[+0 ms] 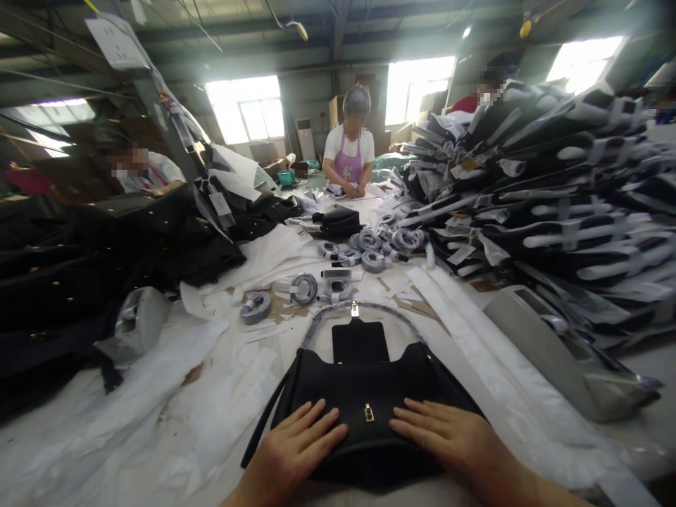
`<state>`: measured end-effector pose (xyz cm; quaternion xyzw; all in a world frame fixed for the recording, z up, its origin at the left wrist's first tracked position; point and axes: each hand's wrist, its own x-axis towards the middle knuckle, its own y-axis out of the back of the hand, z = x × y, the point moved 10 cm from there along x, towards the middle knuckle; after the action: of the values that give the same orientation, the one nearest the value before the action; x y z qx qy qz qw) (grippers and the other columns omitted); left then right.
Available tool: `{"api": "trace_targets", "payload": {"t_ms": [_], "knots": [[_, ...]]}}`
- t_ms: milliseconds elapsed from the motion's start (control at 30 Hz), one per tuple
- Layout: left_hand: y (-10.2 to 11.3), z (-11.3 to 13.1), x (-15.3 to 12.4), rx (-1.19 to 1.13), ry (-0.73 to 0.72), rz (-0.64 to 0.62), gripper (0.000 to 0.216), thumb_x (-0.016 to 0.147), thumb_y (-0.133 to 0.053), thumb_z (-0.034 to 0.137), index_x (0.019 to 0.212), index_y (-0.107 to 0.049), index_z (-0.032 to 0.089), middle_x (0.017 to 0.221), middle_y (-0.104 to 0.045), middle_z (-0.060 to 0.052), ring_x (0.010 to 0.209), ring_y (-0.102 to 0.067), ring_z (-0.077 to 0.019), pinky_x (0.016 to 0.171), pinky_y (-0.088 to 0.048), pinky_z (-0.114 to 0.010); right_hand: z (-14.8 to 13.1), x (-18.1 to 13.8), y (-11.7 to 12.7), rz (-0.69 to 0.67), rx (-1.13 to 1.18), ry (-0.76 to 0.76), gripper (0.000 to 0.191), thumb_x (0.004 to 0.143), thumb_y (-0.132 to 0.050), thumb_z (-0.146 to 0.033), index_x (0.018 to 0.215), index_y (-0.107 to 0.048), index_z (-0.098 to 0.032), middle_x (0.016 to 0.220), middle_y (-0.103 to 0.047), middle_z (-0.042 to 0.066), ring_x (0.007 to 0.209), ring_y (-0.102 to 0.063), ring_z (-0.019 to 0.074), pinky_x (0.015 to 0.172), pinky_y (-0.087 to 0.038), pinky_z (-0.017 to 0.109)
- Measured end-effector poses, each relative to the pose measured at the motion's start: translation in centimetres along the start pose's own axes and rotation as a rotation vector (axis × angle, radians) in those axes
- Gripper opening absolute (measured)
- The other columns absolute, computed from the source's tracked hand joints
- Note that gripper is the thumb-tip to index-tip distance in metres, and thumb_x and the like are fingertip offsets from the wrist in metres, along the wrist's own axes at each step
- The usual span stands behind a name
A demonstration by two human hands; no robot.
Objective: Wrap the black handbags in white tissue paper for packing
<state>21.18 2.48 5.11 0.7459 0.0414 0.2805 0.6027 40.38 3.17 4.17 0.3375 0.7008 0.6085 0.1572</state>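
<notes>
A black handbag (364,380) lies on the table in front of me, its handle (409,322) wrapped in clear film and pointing away. The flap (360,343) is folded back beyond the bag's opening, with a gold clasp piece at its tip. On the front panel sits a gold turn lock (368,412). My left hand (301,443) rests flat on the panel to the left of the lock, fingers stretched out. To the right of it, my right hand (443,433) lies the same way. Neither hand grips anything.
Several coiled, wrapped straps (374,260) lie beyond the bag. Black bags (121,239) are heaped at left; a tall stack of padded black pieces (570,204) rises at right. Tape dispensers (140,320) stand on both sides. White wrapping (205,394) covers the left. A co-worker (349,151) faces me.
</notes>
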Motion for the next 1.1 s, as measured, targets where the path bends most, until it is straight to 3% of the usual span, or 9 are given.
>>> {"api": "trace_targets", "payload": {"t_ms": [100,267,367,467,567,733,867,967,1100], "knots": [[0.6,0.2,-0.3,0.055,0.022,0.102,0.047,0.094,-0.038,0.009,0.14,-0.046,0.016,0.13,-0.066,-0.004,0.126,-0.056,-0.018,0.102,-0.05,-0.034,-0.2,-1.1,-0.4,0.101,-0.03,0.028,0.053,0.097,-0.047,-0.009,0.145,-0.045,-0.03,0.135,-0.062,0.001,0.122,-0.06,0.0191,0.102,-0.053,0.037],[1.4,-0.8,2.4,-0.125,0.188,-0.257,0.063,0.077,-0.061,0.018,0.138,-0.048,0.021,0.135,-0.062,-0.003,0.12,-0.061,-0.0218,0.096,-0.055,-0.038,-0.5,0.5,2.3,-0.002,0.098,-0.059,0.053,0.086,-0.051,-0.006,0.135,-0.057,-0.021,0.131,-0.066,0.006,0.119,-0.063,0.0203,0.101,-0.053,0.033],[2.3,-0.9,4.2,-0.2,0.26,-0.426,0.082,0.068,-0.078,0.029,0.142,-0.043,0.026,0.142,-0.055,-0.005,0.125,-0.057,-0.0276,0.1,-0.053,-0.045,-1.0,2.2,3.9,-0.136,0.121,-0.116,0.059,0.08,-0.066,-0.019,0.138,-0.054,-0.018,0.134,-0.063,0.011,0.12,-0.062,0.0288,0.104,-0.05,0.045],[2.3,-0.3,5.3,-0.258,0.226,-0.473,0.099,0.063,-0.084,0.036,0.147,-0.034,0.027,0.149,-0.048,-0.007,0.131,-0.051,-0.0277,0.104,-0.049,-0.046,-2.1,3.5,4.4,-0.176,0.143,-0.061,0.076,0.076,-0.076,-0.04,0.143,-0.048,-0.018,0.14,-0.057,0.015,0.126,-0.056,0.0341,0.11,-0.04,0.054],[1.3,0.1,5.1,-0.214,0.18,-0.394,0.093,0.069,-0.081,0.033,0.148,-0.032,0.029,0.148,-0.049,-0.004,0.13,-0.053,-0.0242,0.103,-0.05,-0.041,-2.3,3.9,3.3,-0.14,0.143,-0.039,0.08,0.076,-0.078,-0.042,0.145,-0.045,-0.02,0.142,-0.056,0.013,0.128,-0.055,0.032,0.109,-0.043,0.048],[0.3,1.5,3.6,0.055,0.019,-0.101,0.046,0.093,-0.051,0.016,0.138,-0.049,0.026,0.133,-0.064,0.001,0.117,-0.063,-0.0171,0.092,-0.058,-0.03,-2.6,2.7,0.8,0.037,-0.067,0.023,0.051,0.089,-0.062,-0.013,0.139,-0.054,-0.022,0.133,-0.063,0.006,0.119,-0.062,0.0262,0.098,-0.056,0.037],[0.3,2.9,3.2,0.327,-0.106,0.024,0.047,0.1,-0.027,0.009,0.135,-0.053,0.024,0.127,-0.068,0.002,0.111,-0.067,-0.0155,0.087,-0.06,-0.027,-3.0,1.5,-0.1,0.166,-0.205,0.086,0.047,0.095,-0.05,-0.007,0.14,-0.052,-0.023,0.133,-0.063,0.005,0.114,-0.066,0.0265,0.091,-0.06,0.04],[1.1,3.4,3.2,0.396,-0.148,0.09,0.043,0.101,-0.03,0.014,0.133,-0.056,0.026,0.123,-0.071,0.002,0.108,-0.068,-0.0168,0.087,-0.059,-0.027,-3.1,0.9,-0.1,0.208,-0.224,0.114,0.047,0.098,-0.049,-0.011,0.143,-0.048,-0.025,0.135,-0.062,0.004,0.117,-0.064,0.0247,0.095,-0.059,0.037],[2.2,5.1,2.2,0.381,-0.17,0.15,0.034,0.097,-0.05,0.026,0.128,-0.06,0.035,0.115,-0.074,0.006,0.102,-0.072,-0.0179,0.082,-0.062,-0.028,-4.2,-0.6,0.8,0.226,-0.205,0.205,0.051,0.099,-0.053,-0.023,0.148,-0.04,-0.029,0.138,-0.058,0.003,0.121,-0.06,0.0234,0.101,-0.054,0.035]]}}
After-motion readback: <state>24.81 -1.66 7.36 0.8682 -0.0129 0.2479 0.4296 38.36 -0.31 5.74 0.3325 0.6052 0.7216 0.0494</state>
